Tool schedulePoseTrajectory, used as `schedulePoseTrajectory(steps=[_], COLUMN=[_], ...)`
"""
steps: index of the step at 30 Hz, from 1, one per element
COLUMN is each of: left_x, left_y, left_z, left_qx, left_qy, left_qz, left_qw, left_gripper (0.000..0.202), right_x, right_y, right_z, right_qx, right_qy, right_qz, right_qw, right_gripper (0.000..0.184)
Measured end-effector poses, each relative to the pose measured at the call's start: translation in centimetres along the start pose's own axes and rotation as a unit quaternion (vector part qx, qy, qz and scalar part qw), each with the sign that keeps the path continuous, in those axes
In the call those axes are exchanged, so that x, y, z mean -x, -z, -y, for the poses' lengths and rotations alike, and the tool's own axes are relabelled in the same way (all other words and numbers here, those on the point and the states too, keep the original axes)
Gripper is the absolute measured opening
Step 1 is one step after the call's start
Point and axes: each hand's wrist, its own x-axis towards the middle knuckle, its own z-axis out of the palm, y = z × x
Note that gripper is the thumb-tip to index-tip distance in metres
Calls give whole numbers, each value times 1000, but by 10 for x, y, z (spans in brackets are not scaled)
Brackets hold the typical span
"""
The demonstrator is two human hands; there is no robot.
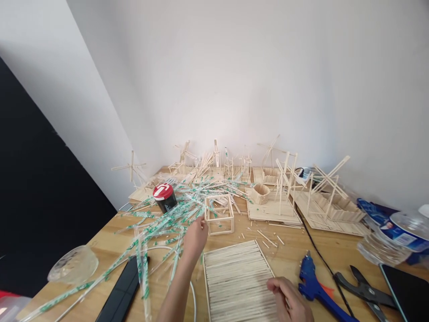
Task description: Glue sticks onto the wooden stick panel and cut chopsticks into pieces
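Observation:
My left hand [194,237] reaches forward to the edge of a heap of green-and-white wrapped chopsticks [167,214], its fingers curled at the sticks, right beside a small open cube frame of sticks [219,214]. What its fingers hold is hidden. My right hand [290,297] rests with bent fingers on the right edge of a flat panel of glued wooden sticks [236,279] lying in front of me.
A blue glue gun [313,284] with a black cord and black pliers [363,288] lie at the right. Stick models [301,192] crowd the back. Also here: a red-lidded black jar [164,197], a clear tape roll [72,264], a phone [124,290], water bottles [395,237], a tablet [410,290].

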Motion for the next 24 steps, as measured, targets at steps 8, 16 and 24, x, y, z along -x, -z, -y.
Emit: schedulePoseTrajectory(steps=[8, 16, 24], left_x=[-1, -4, 10], left_y=[-26, -30, -37], left_z=[9, 25, 46], left_qx=[82, 125, 186], left_qy=[-32, -41, -60], left_qz=[6, -25, -93], left_qw=[996, 991, 976], left_gripper=[25, 23, 30], right_x=[-4, -6, -39], right_y=[0, 2, 7], right_z=[9, 6, 3], right_qx=[18, 116, 211], right_qy=[-11, 44, -10], right_qz=[-22, -17, 57], right_qw=[1000, 992, 976], right_gripper=[25, 23, 26])
